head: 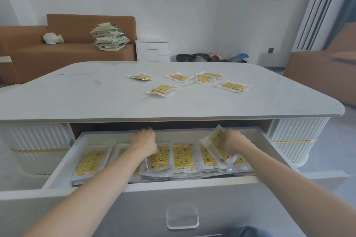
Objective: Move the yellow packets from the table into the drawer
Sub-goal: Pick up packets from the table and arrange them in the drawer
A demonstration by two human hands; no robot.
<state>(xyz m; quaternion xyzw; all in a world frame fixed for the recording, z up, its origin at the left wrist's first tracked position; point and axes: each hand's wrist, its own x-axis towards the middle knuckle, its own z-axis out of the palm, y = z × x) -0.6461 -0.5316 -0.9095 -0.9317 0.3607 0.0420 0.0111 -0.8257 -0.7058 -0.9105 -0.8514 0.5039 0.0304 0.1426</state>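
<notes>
the drawer (63, 161) is standing pulled out below the front edge of the surface (77, 92), its white walls framing a row of yellow packets lying flat and overlapping, from the far-left packet (89, 161) across to the packets at the right wall. a strip of bare drawer floor is showing along the left wall and along the back, under the overhang of the surface; the right half is packed close up to the wall. the clear handle (182, 217) is sitting on the drawer front, nearest the camera.

both forearms are reaching forward over the drawer front and angling down into it. the left hand (144, 142) is lying knuckles-up over the middle packets, fingers curled down toward the back of the drawer — whether it is gripping anything cannot be told. the right hand (234, 141) is closing around a tilted packet (216, 138), holding it with its top corner raised above the drawer's back rim and its lower end resting among the packets below.

six more packets are lying on the surface — one (141, 77) at the left, one (162, 90) nearest the front edge, one (179, 77) behind it, two overlapping (209, 78) and one (234, 86) at the right. the left half of the surface is lying bare.
</notes>
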